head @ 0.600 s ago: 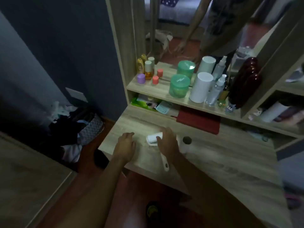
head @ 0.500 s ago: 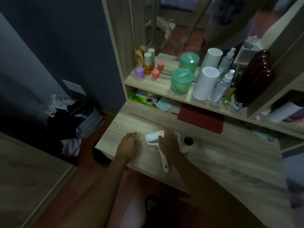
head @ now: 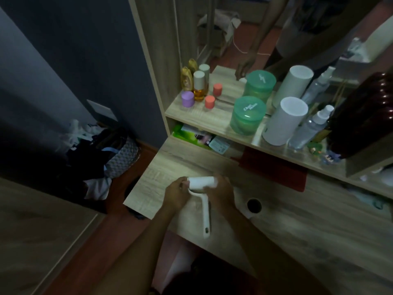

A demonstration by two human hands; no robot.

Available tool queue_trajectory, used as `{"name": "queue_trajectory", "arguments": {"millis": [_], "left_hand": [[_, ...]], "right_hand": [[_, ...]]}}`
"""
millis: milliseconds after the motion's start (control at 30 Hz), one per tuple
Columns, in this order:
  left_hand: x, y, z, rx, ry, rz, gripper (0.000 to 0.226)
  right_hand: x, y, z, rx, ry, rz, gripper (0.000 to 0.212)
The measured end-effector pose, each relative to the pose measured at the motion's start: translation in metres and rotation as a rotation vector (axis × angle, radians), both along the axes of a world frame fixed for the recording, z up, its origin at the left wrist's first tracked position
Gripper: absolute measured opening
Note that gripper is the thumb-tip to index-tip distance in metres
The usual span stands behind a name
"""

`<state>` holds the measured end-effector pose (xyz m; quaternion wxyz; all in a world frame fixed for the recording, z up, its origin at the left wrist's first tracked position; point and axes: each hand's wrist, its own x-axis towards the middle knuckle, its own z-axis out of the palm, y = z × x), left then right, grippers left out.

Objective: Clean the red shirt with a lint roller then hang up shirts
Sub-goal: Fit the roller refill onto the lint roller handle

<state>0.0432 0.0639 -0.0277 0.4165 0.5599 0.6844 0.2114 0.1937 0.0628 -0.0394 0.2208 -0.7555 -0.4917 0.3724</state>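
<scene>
- Your left hand and right hand both grip the white lint roller over the front edge of the wooden desk — left fingers curled around the left end of the roll, right fingers wrapped over its right end.
- The roller's handle hangs down between your wrists, its tip pointing toward you; whether it touches the desk is unclear.
- A red folded cloth lies on the desk under the shelf, well behind your right hand; you cannot tell from here if it is the shirt.
- On the shelf stand one green lidded tub, one white cylinder, one clear spray bottle, one purple-capped jar, one coral-capped jar and one amber bottle — the mirror behind doubles them.
- The tub's contents do not show through its tinted wall.
- A grey patterned basket on the floor to the left is heaped with dark and white clothes.
</scene>
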Motion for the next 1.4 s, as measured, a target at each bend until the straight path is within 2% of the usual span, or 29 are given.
{"name": "queue_trajectory", "arguments": {"millis": [100,167,300,533,733,1067,1200,1300,1333,1400], "left_hand": [[-0.018,0.011,0.028,0.037,-0.167,0.075,0.022],[-0.029,0.02,0.051,0.056,-0.282,0.081,0.015],[-0.044,0.038,0.099,0.054,-0.424,0.027,0.013],[-0.052,0.051,0.153,0.161,-0.479,-0.026,0.02],[-0.053,0.051,0.18,0.303,-0.381,-0.095,0.027],[-0.046,0.053,0.206,0.527,-0.017,-0.145,0.026],[-0.043,0.046,0.212,0.62,-0.011,-0.117,0.021],[-0.042,0.042,0.215,0.668,-0.082,-0.1,0.015],[-0.041,0.041,0.216,0.675,-0.102,-0.107,0.017],[-0.04,0.04,0.215,0.68,-0.116,-0.129,0.035]], "right_hand": [[-0.004,0.006,0.022,0.065,0.085,-0.008,0.072],[-0.009,0.009,0.04,0.152,0.105,0.035,0.075],[-0.014,0.019,0.076,0.309,0.091,0.09,0.068],[-0.02,0.032,0.136,0.507,0.03,0.179,0.056],[-0.02,0.038,0.156,0.555,-0.036,0.28,0.053],[-0.017,0.037,0.173,0.61,-0.109,0.299,0.054],[-0.017,0.034,0.186,0.618,-0.19,0.346,0.056],[-0.018,0.032,0.194,0.636,-0.15,0.371,0.059],[-0.018,0.032,0.196,0.64,-0.143,0.378,0.06],[-0.02,0.03,0.201,0.645,-0.14,0.393,0.06]]}}
